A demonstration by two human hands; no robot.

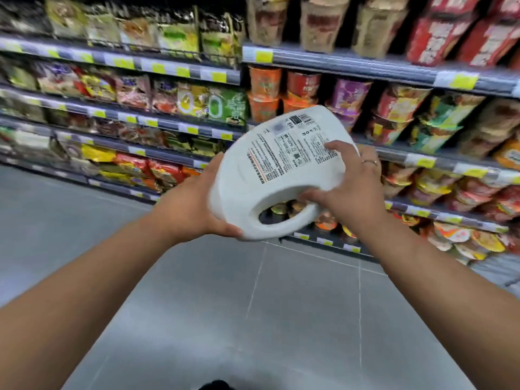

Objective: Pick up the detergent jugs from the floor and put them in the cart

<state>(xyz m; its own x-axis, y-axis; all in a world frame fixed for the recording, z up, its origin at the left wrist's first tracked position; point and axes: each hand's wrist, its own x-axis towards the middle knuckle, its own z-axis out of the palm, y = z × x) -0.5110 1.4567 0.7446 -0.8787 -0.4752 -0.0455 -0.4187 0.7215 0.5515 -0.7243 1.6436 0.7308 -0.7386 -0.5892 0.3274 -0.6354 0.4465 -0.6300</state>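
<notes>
Holding position, near to far: grey tiled floor (281,319) filled the near field, with a dark object, cut off by the frame, at the bottom edge. Both bare forearms reached forward from the lower corners.

Left hand (194,209) cupped the near left end of the white detergent jug (270,175), thumb under the jug's lower edge, palm against its side. Grip closed on the jug.

Right hand (349,187) lay on the jug's right side, fingers (334,146) spread over the printed label, thumb pressed beside the moulded handle loop (284,215). A ring (370,162) showed on one finger. Grip likewise closed on the jug.

Jug was held in the air, well above the floor, tilted with its label face up and toward the camera, the handle opening at the near lower side. Cap was not visible.

Far side: store shelving (351,61) ran left to right behind the jug, stocked with instant noodle cups (264,80) at centre and right, and snack or noodle packets (132,91) at left. Yellow price tags (464,80) lined the shelf edges. Background was motion-blurred.
</notes>
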